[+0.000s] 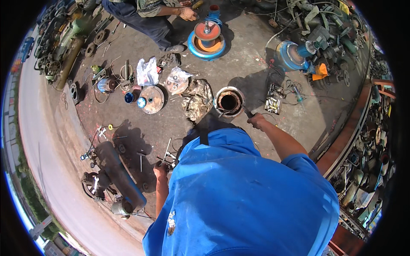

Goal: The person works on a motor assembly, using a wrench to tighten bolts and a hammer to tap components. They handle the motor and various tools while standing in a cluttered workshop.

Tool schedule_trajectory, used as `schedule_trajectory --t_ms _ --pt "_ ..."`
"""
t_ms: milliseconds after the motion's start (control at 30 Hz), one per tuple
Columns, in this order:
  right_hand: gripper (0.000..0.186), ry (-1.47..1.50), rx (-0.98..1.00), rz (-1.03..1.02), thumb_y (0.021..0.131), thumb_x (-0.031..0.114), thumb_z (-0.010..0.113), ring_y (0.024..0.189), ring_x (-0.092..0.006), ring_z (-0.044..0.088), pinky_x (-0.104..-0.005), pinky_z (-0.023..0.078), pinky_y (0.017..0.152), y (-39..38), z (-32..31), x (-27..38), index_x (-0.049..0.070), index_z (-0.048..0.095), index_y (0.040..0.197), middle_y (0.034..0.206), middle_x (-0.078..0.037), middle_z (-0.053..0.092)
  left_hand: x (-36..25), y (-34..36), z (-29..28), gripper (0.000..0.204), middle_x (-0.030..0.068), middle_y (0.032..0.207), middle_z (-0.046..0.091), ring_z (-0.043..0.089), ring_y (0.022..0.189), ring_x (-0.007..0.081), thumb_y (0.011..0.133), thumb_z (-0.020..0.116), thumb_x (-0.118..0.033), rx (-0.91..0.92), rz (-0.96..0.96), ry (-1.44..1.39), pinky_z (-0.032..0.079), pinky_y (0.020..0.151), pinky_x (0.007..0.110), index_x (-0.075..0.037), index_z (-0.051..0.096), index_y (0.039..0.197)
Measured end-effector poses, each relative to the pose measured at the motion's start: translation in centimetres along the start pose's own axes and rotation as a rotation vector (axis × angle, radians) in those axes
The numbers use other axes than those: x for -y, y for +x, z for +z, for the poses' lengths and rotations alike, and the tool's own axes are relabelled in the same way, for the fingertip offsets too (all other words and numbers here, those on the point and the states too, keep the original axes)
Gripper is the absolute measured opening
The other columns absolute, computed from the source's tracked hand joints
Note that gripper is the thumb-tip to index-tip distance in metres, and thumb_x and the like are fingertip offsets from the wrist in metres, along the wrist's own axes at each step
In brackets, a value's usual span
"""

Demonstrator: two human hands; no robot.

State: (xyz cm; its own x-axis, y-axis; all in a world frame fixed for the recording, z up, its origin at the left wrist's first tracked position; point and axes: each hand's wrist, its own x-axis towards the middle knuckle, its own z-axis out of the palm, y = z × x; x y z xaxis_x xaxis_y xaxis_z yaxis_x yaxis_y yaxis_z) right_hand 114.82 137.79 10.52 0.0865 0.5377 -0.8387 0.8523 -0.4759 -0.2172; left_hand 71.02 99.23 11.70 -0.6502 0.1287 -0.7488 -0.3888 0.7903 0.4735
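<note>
In the middle of the head view stands a round metal housing (237,92) with a dark bore, just beyond my knees. My right hand (256,120) is closed on a dark bar (247,110) that reaches to the housing's right rim. My left hand (160,170) is low at the left, fingers curled round something dark that I cannot make out, beside several metal wrenches (167,151) on the ground. A crumpled dirty cloth (194,100) lies just left of the housing. A box of small cylindrical parts (273,99) sits to its right.
A co-worker's hand (188,14) is near blue pump parts (207,47) at the top. A plate (151,100), plastic bag (147,70) and small motor (106,85) lie left. An air compressor (115,170) stands lower left. Metal scrap (324,34) and another pump (290,55) are right.
</note>
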Motion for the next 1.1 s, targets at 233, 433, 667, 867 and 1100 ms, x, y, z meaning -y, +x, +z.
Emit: schedule_trajectory --t_ms 233,433,667,867,1100 --pt "0.031 -0.007 0.019 0.002 0.075 0.026 0.077 0.049 -0.0203 0.058 -0.0353 0.044 0.044 0.1 1.1 -0.5 -0.002 0.064 0.072 0.061 -0.011 0.062 1.3 0.2 -0.4 0.048 0.0173 0.091 0.071 0.07 0.07 0.0226 0.09 0.064 -0.009 0.068 0.12 0.106 0.054 0.055 0.032 0.005 0.053 0.134" --pt "0.031 -0.007 -0.029 -0.008 0.075 0.027 0.077 0.049 -0.02 0.059 -0.0351 0.046 0.045 1.4 1.8 -1.9 -0.001 0.065 0.07 0.062 -0.011 0.063 0.2 0.0 -0.7 0.05 0.0195 0.092 0.071 0.069 0.066 0.022 0.09 0.064 -0.008 0.051 0.086 0.089 0.053 0.051 0.032 0.004 0.051 0.137" --pt "0.03 0.066 0.0 -0.017 0.075 0.025 0.077 0.046 -0.0197 0.056 -0.0355 0.043 0.043 0.7 1.3 -1.9 -0.001 0.063 0.068 0.06 -0.011 0.061 2.5 3.9 -1.6 0.053 0.0163 0.086 0.07 0.066 0.062 0.0205 0.087 0.062 -0.002 0.138 0.165 0.112 0.052 0.049 0.032 0.003 0.05 0.138" --pt "0.031 0.066 -0.017 0.017 0.075 0.025 0.077 0.046 -0.0201 0.057 -0.0362 0.043 0.043 1.9 2.3 -3.4 -0.002 0.064 0.068 0.06 -0.011 0.061 -0.9 1.1 -0.6 0.056 0.0162 0.084 0.069 0.065 0.062 0.0209 0.086 0.062 -0.001 0.124 0.138 0.093 0.052 0.052 0.032 0.005 0.047 0.139" --pt "0.032 0.052 -0.018 0.009 0.075 0.027 0.077 0.049 -0.0209 0.06 -0.0366 0.047 0.045 2.2 2.1 -3.2 -0.003 0.067 0.073 0.062 -0.012 0.064 -2.6 0.1 -0.5 0.056 0.0172 0.084 0.07 0.066 0.063 0.0213 0.084 0.066 -0.001 0.081 0.127 0.055 0.052 0.055 0.032 0.008 0.048 0.137"
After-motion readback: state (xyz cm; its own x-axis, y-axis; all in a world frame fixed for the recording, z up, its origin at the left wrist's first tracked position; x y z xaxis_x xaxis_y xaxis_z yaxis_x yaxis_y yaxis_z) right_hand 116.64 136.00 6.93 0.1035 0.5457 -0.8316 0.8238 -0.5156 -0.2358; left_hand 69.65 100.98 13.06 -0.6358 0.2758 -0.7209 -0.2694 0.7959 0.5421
